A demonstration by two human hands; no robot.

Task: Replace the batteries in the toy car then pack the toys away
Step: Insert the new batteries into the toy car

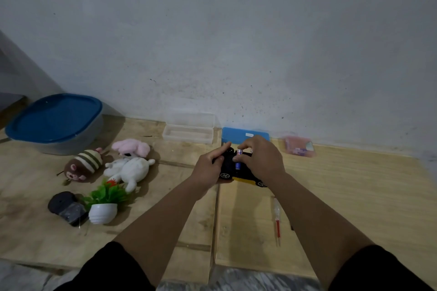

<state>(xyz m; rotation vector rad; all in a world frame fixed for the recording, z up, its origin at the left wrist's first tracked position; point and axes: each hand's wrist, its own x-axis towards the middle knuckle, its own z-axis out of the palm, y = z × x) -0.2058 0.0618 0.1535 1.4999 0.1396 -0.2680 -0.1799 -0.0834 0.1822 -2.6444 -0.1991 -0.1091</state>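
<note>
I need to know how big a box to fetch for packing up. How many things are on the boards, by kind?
Soft toys: 3 (striped brown, pink, white)
Toy car: 1
Batteries: 1 in view
Containers: 4 (blue-lidded tub, clear case, blue box, pink packet)
Potted plant: 1
Screwdriver: 1
Black object: 1
Total: 12

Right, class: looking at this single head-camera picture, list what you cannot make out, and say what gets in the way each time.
- Battery compartment of the toy car: covered by the left hand and right hand.
- Battery label and polarity: too small, partly under fingers.
- Contents of the blue-lidded tub: lid closed.
- Pink packet by the wall: blurred.
- Screwdriver tip: too small.
</note>
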